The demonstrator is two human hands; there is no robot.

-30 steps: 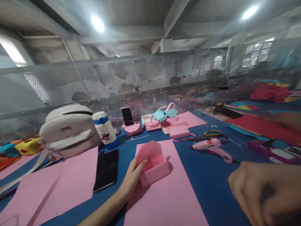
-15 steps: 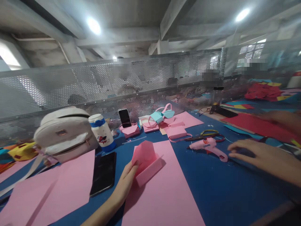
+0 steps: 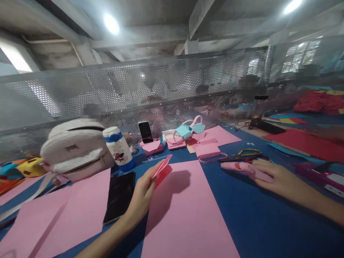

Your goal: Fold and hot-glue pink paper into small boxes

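Observation:
My left hand (image 3: 142, 192) pinches a folded pink paper piece (image 3: 162, 171), tilted nearly edge-on and raised above a large pink sheet (image 3: 188, 211), on which its shadow falls. My right hand (image 3: 271, 177) is closed around the handle of a pink glue gun (image 3: 236, 167), whose nozzle points left; some fingers are hidden behind it. Just behind the glue gun are scissors (image 3: 248, 153) with a yellow and a red loop, partly covered.
Left of the sheet lie a black tablet or phone (image 3: 119, 197) and more pink paper (image 3: 67, 211). Behind stand a white backpack (image 3: 77, 152), a bottle (image 3: 119, 148), a propped phone (image 3: 145, 132) and small paper bags (image 3: 206, 148). A purple device (image 3: 319, 175) sits right; perforated metal panels (image 3: 172, 82) border the back.
My right hand has moved left onto the glue gun and taken hold of it. My left hand has lifted and turned the pink paper piece edge-on. The view has shifted slightly.

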